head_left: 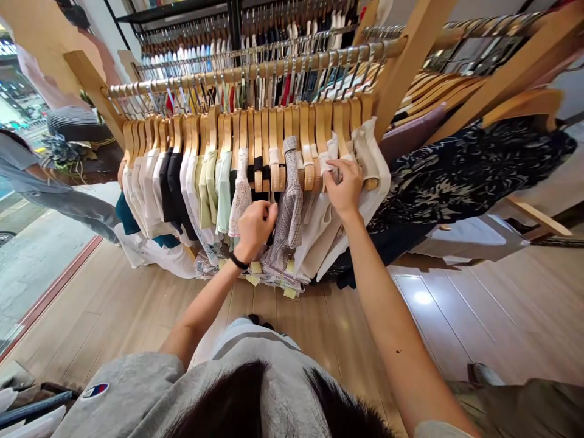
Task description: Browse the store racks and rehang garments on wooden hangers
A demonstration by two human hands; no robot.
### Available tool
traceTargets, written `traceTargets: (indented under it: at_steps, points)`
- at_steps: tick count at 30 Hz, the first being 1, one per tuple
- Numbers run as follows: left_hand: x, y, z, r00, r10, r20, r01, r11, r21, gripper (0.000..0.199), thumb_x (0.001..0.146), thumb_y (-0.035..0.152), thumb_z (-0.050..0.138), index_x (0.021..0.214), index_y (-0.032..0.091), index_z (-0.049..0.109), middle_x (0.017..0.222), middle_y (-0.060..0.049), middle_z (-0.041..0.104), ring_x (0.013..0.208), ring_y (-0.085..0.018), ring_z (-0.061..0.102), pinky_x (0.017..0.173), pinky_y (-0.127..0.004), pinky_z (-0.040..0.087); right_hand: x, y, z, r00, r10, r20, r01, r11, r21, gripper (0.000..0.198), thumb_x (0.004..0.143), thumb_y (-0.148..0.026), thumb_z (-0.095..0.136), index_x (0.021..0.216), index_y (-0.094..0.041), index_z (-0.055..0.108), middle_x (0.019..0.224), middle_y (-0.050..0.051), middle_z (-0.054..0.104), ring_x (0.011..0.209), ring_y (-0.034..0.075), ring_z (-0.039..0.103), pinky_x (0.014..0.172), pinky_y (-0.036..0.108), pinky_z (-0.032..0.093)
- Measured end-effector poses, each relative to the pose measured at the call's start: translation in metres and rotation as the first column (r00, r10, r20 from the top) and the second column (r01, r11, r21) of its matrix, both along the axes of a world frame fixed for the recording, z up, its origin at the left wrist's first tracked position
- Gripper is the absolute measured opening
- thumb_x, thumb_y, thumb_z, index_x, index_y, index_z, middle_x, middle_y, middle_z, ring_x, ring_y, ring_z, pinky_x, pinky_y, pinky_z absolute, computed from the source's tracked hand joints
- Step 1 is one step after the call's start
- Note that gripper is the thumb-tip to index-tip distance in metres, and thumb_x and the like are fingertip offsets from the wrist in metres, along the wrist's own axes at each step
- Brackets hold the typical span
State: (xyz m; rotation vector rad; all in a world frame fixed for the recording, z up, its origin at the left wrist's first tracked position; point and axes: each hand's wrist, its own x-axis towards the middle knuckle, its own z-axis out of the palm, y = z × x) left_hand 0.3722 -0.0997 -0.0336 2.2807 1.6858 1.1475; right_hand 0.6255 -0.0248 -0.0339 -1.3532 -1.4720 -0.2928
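1. Our left hand [258, 226] sits, in the head view, with its fingers curled inward just in front of the row of clothes; we cannot tell whether it grips cloth or closes on nothing.
2. Our right hand [345, 185] rests farther along the row, thumb and forefinger bent at the shoulder of a plain white fabric garment [332, 146]. They touch it, though we cannot tell if they pinch it.
3. Between our hands hangs a grey plaid fabric garment [291, 210], just right of the left hand, which is the nearer one. Its long axis runs down from the wooden rail [337, 58] toward the brown plank floor [159, 292].
4. On the left hand's other side, we see a pale floral-print garment [239, 201] hanging close beside it.
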Motion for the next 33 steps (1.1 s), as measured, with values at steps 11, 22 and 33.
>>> traceTargets:
  at_steps: [11,22,33]
  points:
    - [0.057,0.072,-0.016,0.997,0.013,0.077,-0.002,0.990,-0.139,0.015,0.093,0.019,0.067,0.080,0.015,0.062,0.075,-0.010,0.067,0.081,-0.025,0.067,0.075,-0.030,0.043,-0.036,-0.010,0.014,0.988,-0.027,0.153,0.057,0.979,-0.196,0.048,0.088,-0.030,0.070,0.136,-0.022,0.067,0.151,0.018,0.048,0.141,0.039,0.041,0.118,0.060,0.033]
    - [-0.021,0.081,0.001,0.998,-0.055,0.022,0.057,0.993,-0.104,0.021,0.095,0.019,0.056,0.075,0.018,0.063,0.066,-0.004,0.064,0.062,-0.019,0.058,0.061,-0.027,0.035,-0.046,-0.002,0.015,0.995,0.037,0.097,-0.008,0.959,-0.283,0.043,0.096,-0.010,0.051,0.131,-0.024,0.073,0.168,0.006,0.027,0.157,0.034,0.013,0.128,0.059,0.013]
    - [-0.015,0.069,-0.001,0.984,-0.042,-0.172,0.015,0.988,-0.154,0.023,0.105,0.020,0.045,0.106,0.013,0.067,0.094,-0.014,0.075,0.088,-0.025,0.072,0.074,-0.027,0.046,-0.039,-0.001,0.012,0.990,0.121,0.076,-0.094,0.953,-0.288,0.041,0.101,-0.015,0.048,0.135,-0.019,0.070,0.169,0.008,0.025,0.158,0.034,0.009,0.128,0.058,0.011]
